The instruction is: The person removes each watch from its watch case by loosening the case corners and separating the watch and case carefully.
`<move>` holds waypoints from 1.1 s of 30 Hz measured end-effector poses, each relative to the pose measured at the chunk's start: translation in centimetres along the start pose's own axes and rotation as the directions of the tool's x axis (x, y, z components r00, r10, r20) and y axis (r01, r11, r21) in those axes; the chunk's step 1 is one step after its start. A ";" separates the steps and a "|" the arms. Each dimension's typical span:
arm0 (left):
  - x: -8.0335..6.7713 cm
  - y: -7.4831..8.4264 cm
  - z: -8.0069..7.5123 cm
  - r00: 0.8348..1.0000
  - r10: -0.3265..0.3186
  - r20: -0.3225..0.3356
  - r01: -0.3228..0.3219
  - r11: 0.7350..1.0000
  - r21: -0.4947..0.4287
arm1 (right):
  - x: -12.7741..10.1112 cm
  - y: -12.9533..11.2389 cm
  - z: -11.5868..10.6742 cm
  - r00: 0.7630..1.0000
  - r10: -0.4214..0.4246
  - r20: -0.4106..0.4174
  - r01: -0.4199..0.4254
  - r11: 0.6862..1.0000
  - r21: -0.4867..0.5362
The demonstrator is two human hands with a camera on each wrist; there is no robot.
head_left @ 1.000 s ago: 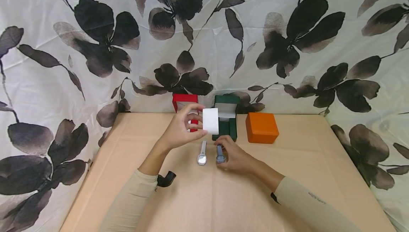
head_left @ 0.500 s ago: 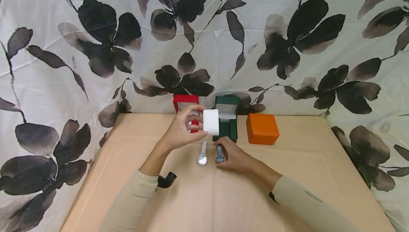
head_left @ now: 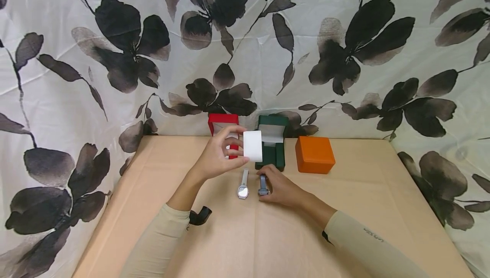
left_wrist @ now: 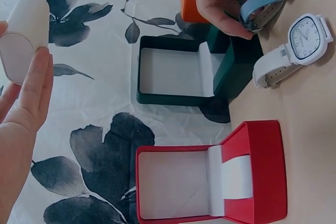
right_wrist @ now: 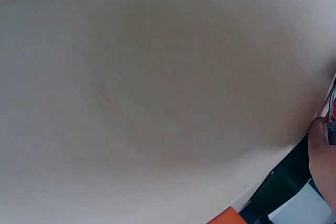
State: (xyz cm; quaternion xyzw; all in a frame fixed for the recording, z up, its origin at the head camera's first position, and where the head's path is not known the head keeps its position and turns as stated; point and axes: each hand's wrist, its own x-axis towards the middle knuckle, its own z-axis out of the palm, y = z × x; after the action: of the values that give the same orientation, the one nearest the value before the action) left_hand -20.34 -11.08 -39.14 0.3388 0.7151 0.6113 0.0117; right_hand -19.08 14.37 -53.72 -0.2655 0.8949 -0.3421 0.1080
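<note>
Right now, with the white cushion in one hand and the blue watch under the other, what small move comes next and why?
Probably lift the blue-strap watch toward the white cushion. The right hand already grips that watch on the table, the left hand holds the cushion raised in front of the open green box, and the box's base looks empty.

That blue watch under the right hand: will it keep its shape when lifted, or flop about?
The blue watch would probably flop a little: its strap already curves in a loose loop under the right hand. It looks light for its size, and the strap seems matte, so it likely won't slip.
</note>
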 end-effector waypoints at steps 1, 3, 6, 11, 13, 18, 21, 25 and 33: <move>0.0 0.0 0.0 1.000 -0.001 -0.001 0.001 1.000 0.000 | 0.0 0.0 0.0 1.000 -0.001 0.000 0.001 1.000 -0.014; 0.0 0.0 0.0 1.000 -0.003 -0.001 0.003 1.000 -0.001 | -0.1 -0.1 0.0 1.000 -0.005 -0.002 0.004 0.999 -0.044; 0.0 -0.1 -0.1 1.000 -0.001 -0.004 0.001 1.000 0.003 | -0.2 -0.2 0.0 1.000 -0.008 -0.006 0.008 0.996 -0.088; -0.1 -0.1 -0.1 1.000 -0.002 -0.011 0.002 1.000 0.009 | -0.4 -0.3 0.0 1.000 0.001 0.001 -0.001 0.993 -0.116; -0.1 -0.1 -0.2 1.000 -0.005 -0.012 0.005 1.000 0.008 | -0.4 -0.3 0.0 1.000 0.003 0.005 -0.003 0.993 -0.119; -0.2 -0.1 -0.1 1.000 -0.006 -0.010 0.006 1.000 0.008 | -0.6 -0.2 0.1 1.000 0.017 0.020 -0.014 0.990 -0.138; -0.3 0.0 -0.2 1.000 -0.005 -0.009 0.005 1.000 0.012 | -0.8 -0.4 0.2 0.999 0.020 0.027 -0.016 0.990 -0.141; -0.4 0.1 -0.3 1.000 -0.005 -0.011 0.005 1.000 0.015 | -1.1 -0.7 0.1 0.999 0.031 0.035 -0.026 0.991 -0.128; -0.5 0.2 -0.4 1.000 -0.007 -0.009 0.007 1.000 0.020 | -1.6 -1.4 -0.7 0.999 0.050 0.006 -0.049 0.992 -0.117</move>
State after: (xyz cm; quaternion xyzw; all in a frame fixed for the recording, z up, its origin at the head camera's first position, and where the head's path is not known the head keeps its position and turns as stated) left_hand -20.03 -11.69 -39.02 0.3339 0.7223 0.6057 0.0074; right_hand -17.47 14.76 -52.22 -0.2503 0.9192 -0.2854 0.1047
